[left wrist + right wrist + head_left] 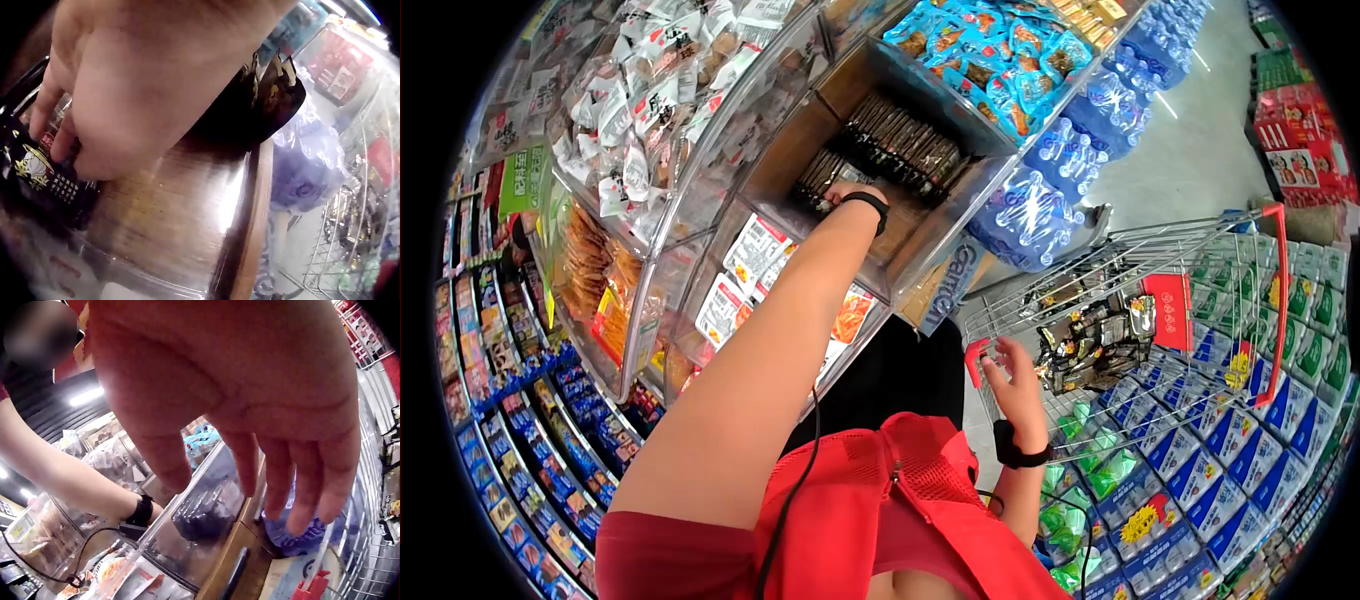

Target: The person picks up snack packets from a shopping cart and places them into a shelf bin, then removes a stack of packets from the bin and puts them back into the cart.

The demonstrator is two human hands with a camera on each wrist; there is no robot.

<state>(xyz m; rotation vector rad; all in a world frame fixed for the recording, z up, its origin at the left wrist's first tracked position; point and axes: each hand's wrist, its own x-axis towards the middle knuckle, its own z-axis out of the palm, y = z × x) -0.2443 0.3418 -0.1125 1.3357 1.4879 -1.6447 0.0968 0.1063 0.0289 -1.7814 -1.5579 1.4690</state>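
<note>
Supermarket shelves (525, 420) packed with colorful goods curve down the left edge of the frame, beside clear bins of white snack pouches (655, 110) at upper left. At upper center, the left hand (855, 193) of a person in a red vest (830, 500) reaches into a wood-toned bin (905, 218), a black wristband (868, 208) at the wrist. Glossy black packets (910, 145) stand there on edge in two tight rows; up close in the left wrist view, one shows a yellow flower-like drawing, rows of small pale characters and a red emblem. The left fingers bend down onto that packet, touching it; whether they pinch it cannot be told. Blue snack packets (990, 60) fill the next bin above, with shrink-wrapped blue bottles (1035, 215) to its right. At right of center, the right hand (1015, 385) hangs with fingers extended and slightly apart, near a wire cart (1282, 310) holding a heap of similar dark packets (1095, 340).
</note>
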